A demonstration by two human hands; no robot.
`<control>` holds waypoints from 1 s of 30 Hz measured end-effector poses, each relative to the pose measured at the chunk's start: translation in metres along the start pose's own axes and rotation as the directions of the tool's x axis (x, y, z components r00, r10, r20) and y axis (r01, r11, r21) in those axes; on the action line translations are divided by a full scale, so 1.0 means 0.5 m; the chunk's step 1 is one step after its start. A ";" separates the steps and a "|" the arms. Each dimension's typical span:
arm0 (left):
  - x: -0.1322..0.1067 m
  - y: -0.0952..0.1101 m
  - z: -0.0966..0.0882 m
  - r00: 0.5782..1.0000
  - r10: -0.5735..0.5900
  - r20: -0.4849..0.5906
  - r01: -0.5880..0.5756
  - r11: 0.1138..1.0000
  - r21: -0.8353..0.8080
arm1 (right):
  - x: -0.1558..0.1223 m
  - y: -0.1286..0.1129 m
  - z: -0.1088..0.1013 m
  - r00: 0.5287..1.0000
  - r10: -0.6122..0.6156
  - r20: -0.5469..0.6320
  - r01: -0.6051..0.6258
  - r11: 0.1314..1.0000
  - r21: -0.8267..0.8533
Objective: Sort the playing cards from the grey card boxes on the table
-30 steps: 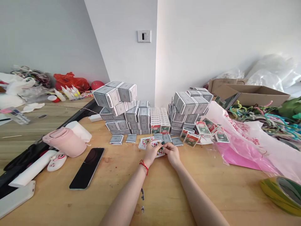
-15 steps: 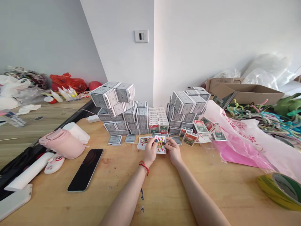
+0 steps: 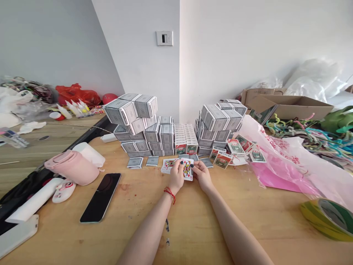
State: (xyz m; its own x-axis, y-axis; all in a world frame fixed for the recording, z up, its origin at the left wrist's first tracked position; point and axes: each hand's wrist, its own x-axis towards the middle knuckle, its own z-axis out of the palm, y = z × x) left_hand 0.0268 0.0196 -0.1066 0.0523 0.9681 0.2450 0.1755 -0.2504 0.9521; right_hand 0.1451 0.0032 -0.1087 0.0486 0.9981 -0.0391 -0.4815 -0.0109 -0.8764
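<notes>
Between both hands is a playing card (image 3: 186, 172), a red queen facing me; whether more cards lie behind it I cannot tell. My left hand (image 3: 177, 177) pinches its left side with the thumb on the face. On the opposite edge, my right hand (image 3: 203, 175) grips with thumb and fingers. Face-up cards (image 3: 167, 166) lie on the table just left of my left hand, partly covered by it. Small grey-backed card bundles (image 3: 152, 161) rest in a row behind, one of them (image 3: 206, 162) beyond my right hand.
Folded-card block structures stand left (image 3: 132, 110) and right (image 3: 215, 119), with stacked card boxes (image 3: 185, 138) between. Loose card boxes (image 3: 235, 147) lie right. A phone (image 3: 100, 198), pink bottle (image 3: 73, 167), tape roll (image 3: 328, 219), plastic bag (image 3: 275, 147) and cardboard box (image 3: 292, 106) surround the work area.
The queen card has tilted slightly between my hands, its top leaning left. Both hands stay in nearly the same place. The whole view has shifted a little.
</notes>
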 end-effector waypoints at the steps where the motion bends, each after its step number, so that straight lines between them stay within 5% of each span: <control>1: 0.000 -0.001 0.000 1.000 0.003 0.001 -0.003 1.000 0.000 | 0.000 0.000 0.000 1.000 -0.001 0.008 0.001 1.000 -0.004; 30: 0.001 -0.004 0.001 1.000 -0.030 0.009 0.031 0.996 -0.089 | -0.003 -0.002 -0.002 0.996 -0.077 0.034 0.082 0.979 -0.185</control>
State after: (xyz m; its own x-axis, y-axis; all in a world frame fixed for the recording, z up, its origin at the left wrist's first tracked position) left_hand 0.0268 0.0204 -0.1084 0.0556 0.9751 0.2147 0.0892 -0.2190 0.9716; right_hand 0.1461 0.0015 -0.1083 0.0553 0.9975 0.0451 -0.3058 0.0599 -0.9502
